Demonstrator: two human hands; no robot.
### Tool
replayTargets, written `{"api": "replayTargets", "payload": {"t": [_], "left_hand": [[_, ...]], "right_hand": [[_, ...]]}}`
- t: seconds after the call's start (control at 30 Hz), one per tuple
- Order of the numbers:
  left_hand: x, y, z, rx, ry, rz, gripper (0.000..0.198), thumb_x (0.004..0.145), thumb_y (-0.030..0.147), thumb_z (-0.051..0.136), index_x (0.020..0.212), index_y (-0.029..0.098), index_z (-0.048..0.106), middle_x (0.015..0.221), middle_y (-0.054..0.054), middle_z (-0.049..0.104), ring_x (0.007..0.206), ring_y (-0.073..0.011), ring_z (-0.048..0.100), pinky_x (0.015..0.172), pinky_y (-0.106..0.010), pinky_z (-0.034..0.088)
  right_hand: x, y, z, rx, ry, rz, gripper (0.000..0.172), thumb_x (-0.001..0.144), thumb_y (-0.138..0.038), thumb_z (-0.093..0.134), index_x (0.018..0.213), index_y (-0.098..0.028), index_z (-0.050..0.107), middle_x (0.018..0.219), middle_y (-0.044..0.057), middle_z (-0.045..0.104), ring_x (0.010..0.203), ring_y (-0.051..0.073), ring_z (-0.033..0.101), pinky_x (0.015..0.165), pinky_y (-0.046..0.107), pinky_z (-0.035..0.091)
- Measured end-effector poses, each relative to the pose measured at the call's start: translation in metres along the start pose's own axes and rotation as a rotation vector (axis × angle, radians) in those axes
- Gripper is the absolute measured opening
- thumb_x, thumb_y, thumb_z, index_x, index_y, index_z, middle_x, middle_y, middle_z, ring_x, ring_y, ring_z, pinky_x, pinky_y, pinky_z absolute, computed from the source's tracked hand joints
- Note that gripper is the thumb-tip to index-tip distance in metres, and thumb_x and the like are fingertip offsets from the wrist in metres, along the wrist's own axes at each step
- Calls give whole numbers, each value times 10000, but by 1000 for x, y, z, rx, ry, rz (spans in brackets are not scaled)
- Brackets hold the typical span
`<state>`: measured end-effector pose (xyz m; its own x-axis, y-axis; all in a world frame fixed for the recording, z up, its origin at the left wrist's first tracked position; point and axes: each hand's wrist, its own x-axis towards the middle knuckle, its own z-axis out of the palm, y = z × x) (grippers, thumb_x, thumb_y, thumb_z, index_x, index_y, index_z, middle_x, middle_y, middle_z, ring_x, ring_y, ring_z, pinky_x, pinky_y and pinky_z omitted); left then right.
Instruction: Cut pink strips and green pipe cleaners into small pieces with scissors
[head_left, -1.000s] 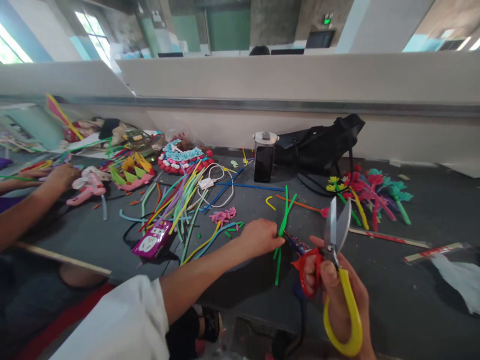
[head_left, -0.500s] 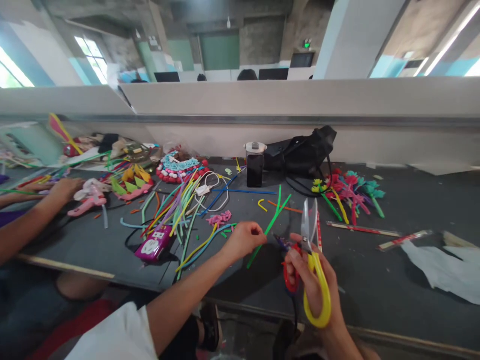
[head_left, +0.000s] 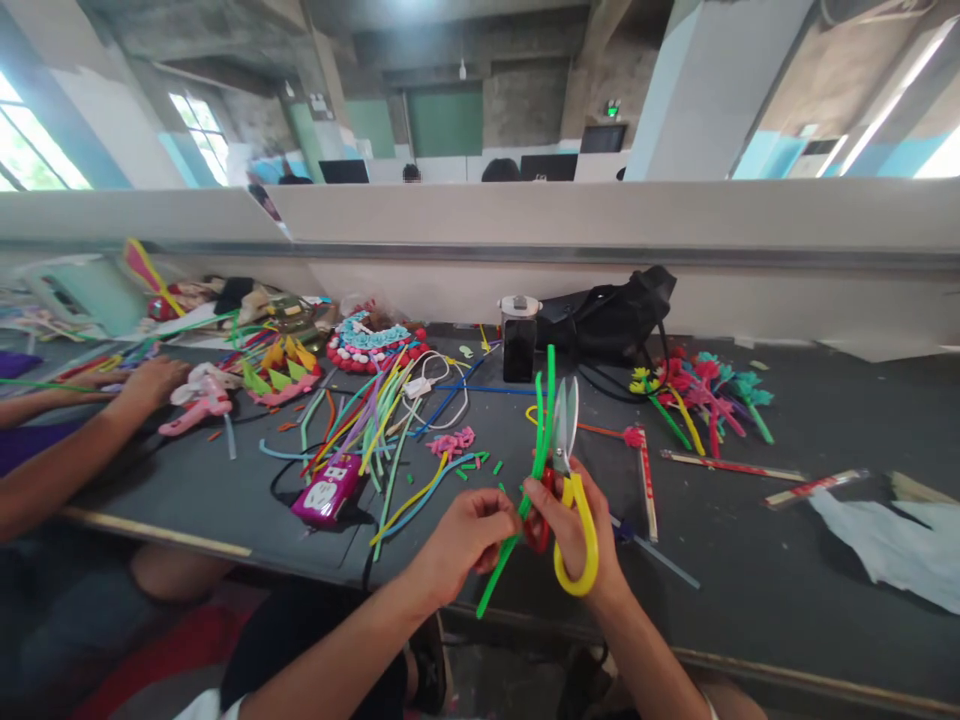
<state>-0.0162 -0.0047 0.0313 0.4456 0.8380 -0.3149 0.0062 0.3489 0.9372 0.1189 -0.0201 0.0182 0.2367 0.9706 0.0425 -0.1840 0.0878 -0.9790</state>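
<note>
Green pipe cleaners (head_left: 541, 425) stand up between my hands above the table's front edge, their lower end slanting down to the left. My left hand (head_left: 480, 530) is closed, pinching them at their lower part. My right hand (head_left: 574, 520) is closed around scissors (head_left: 576, 530) with yellow and red handles, blades up and slightly apart. Its thumb also touches the pipe cleaners. Short green cut pieces (head_left: 466, 470) lie left of my hands, near a pink curled pipe-cleaner piece (head_left: 452, 441). A pale translucent stick (head_left: 667, 562) lies right of my right wrist.
A bundle of coloured pipe cleaners (head_left: 375, 420) and a purple box (head_left: 328, 492) lie left. Behind stand a phone (head_left: 519, 350), a lidded cup (head_left: 517, 304) and a black bag (head_left: 611, 320). Pipe-cleaner flowers (head_left: 705, 395) lie right. Another person's hand (head_left: 154, 382) works at far left.
The green pipe cleaners have been lifted off the table and brought nearer. My hands have come together, the right one moving left with the scissors. The view has tilted up slightly.
</note>
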Motion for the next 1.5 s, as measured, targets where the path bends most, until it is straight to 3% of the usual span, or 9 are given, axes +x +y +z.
{"api": "replayTargets", "payload": {"t": [0.17,0.37,0.53,0.67,0.83,1.03,1.23,1.33,1.5], "left_hand": [[-6,-18,-7,162,-24,127,355,785,496,597,727,147,565,590,35,509,420,-54,423,394,-179,283],[-15,-11,-39,186,157,183,379,810,496,579,665,148,539,518,57,449,368,-45,367,372,-184,239],[-24,13,-63,140,340,301,323,825,465,583,793,144,610,442,83,373,372,-45,284,383,-179,186],[-25,13,-63,123,324,309,319,826,465,582,788,149,607,433,86,360,369,-43,267,383,-181,175],[-23,3,-52,89,283,273,344,830,478,576,873,140,626,433,87,366,371,-45,265,381,-184,169],[-24,-1,-39,146,182,239,347,841,491,561,811,150,618,458,78,382,382,-49,295,381,-184,206],[-25,-8,-24,222,96,179,391,819,506,574,640,163,521,451,69,394,360,-42,309,374,-188,208],[-25,-10,-24,217,84,150,404,819,526,561,648,163,517,428,75,382,339,-41,288,363,-190,196],[-28,-11,-31,173,38,10,417,815,554,538,776,143,594,444,52,474,312,-51,306,333,-186,202]], "right_hand": [[-5,-2,11,-84,32,-16,316,754,-417,711,857,-209,496,550,-95,476,383,72,432,361,190,395],[-16,16,5,-484,-34,-50,385,853,-469,572,1107,-184,525,662,-7,610,500,152,574,458,244,454],[-32,29,0,-1072,-328,-129,413,811,-246,584,1223,-215,582,949,73,710,763,214,671,708,295,499],[-35,31,1,-1235,-538,-152,498,760,-171,583,1253,-244,598,1106,76,680,980,229,643,871,294,471],[-22,20,-7,-1295,-616,-163,544,781,-166,550,1324,-208,554,1150,105,654,1092,239,585,947,309,432],[-11,-3,-13,-1117,-583,-182,416,835,-261,579,1239,-183,632,1119,121,668,1067,258,575,970,377,401],[6,-14,5,-428,-401,-56,388,875,-458,555,1077,-157,692,802,36,675,716,160,593,654,256,477],[13,-12,11,-253,-314,32,366,827,-488,611,878,-148,736,655,5,611,572,111,519,511,206,410],[24,-5,5,-27,-183,165,411,766,-536,672,823,-134,738,573,-29,497,460,43,375,394,159,246]]}}
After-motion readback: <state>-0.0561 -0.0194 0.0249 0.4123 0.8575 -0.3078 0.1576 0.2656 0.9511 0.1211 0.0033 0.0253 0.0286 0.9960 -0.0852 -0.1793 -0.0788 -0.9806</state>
